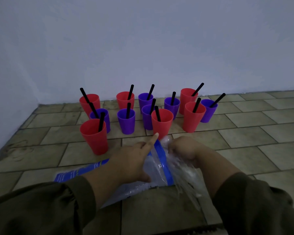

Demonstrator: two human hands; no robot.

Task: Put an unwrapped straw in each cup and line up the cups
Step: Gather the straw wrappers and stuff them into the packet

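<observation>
The left hand (134, 160) has its index fingertip (155, 135) stretched forward; whether its folded fingers pinch anything I cannot tell. The right hand (183, 150) grips the crumpled end of the clear plastic bag with a blue band (153, 168). The nearest red plastic cup (162, 124) stands almost touching that fingertip, straight ahead and nearer the left hand, its black straw (157, 113) close to upright. The other red and purple cups cluster beyond, each with a straw, in loose ranks on the tiled floor (244, 150), probably still needing alignment.

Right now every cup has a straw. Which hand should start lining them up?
Left, probably. The left hand has its index finger out at the base of the front-centre red cup. The right hand is curled into the plastic bag.
</observation>
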